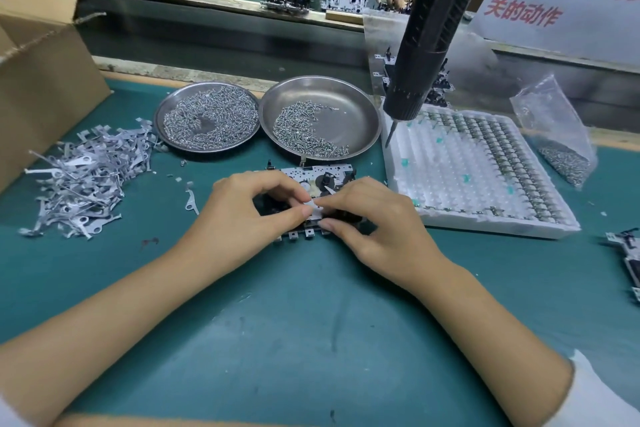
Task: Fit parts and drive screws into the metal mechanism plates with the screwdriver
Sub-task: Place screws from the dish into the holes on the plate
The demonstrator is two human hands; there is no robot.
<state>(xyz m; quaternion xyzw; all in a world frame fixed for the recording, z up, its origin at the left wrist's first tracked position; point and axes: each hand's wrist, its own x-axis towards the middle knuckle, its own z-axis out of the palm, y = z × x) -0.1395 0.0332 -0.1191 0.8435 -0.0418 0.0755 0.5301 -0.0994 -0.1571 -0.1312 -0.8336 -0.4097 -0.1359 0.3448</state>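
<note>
Head view: perforated metal mechanism plate (317, 174), both hands (256, 208) (377, 218) seemingly pinching small lever (316, 204); two steel dishes (169, 107) (360, 114) held screws (304, 132).

open green mat (311, 315) near side, screw dishes (320, 116) behind, hanging screwdriver (420, 55) over foam tray (467, 170)

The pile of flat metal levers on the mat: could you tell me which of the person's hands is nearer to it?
Left. The left hand is just right of the pile of flat metal levers, on the mechanism plate. The right hand lies beyond it, farther right.
</note>
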